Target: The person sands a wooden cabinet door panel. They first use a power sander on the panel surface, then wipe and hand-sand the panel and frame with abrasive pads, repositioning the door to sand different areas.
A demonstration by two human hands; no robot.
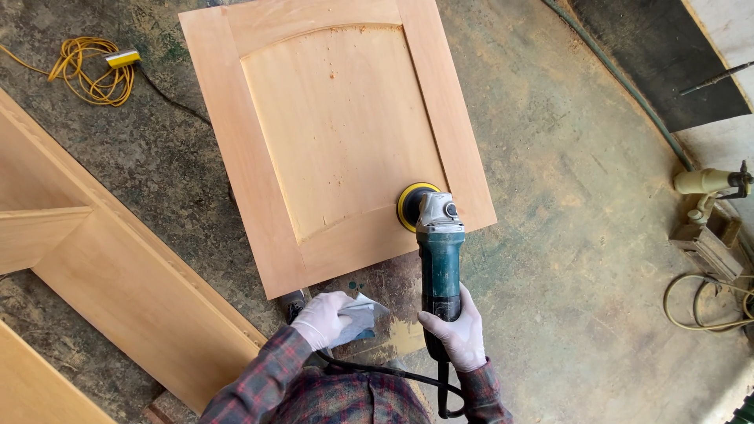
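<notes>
Right hand [455, 334] closed round the sander [438, 251], a heavy, stiff tool best held by its body, disc resting on the near right corner of the door panel [338, 133]; left hand [323, 319] pinched soft sandpaper [363, 316].

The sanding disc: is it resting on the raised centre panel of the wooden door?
No, the yellow sanding disc sits on the door frame's right rail.

floor [581, 204]: dusty grey-green concrete | centre: 1 wooden cabinet door [338, 133] lying flat | far left corner: coiled yellow cable [90, 71] | left edge: long wooden frame pieces [118, 275] | right edge: pale hose coil [707, 302], green hose [620, 78] running along it
</notes>
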